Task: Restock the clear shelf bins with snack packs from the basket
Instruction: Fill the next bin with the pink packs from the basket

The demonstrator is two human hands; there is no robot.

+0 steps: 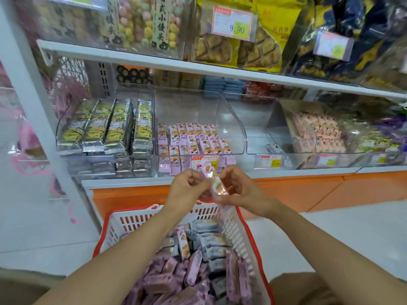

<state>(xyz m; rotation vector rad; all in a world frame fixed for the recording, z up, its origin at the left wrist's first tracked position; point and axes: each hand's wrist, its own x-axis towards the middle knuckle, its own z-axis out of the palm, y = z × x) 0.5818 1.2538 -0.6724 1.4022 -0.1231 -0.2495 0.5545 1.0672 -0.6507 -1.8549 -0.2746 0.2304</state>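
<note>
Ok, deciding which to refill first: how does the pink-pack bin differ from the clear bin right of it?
The pink-pack bin holds rows of pink packs; the right bin shows only one pack, near its front. The pink-pack bin's tag sits mid-front; the right bin's tag sits off-centre. Both are clear.

- White price tag with an orange-red border (234, 24), on the front of an upper-shelf clear plastic bin (272, 36), upper middle of the frame: "9.90" in dark figures on its yellow-green patch. The smaller print is too blurred to read.
- Clear bag of pastel round puffs (141, 23), upper left: a vertical cream strip bears the black characters "式小馒头". A second strip further left shows "小馒头".
- Small red-bordered price tags (271, 161) on the lower bins, centre right: figures unreadable.
- Pink snack packs (193, 137), centre: print too small to read.
</note>
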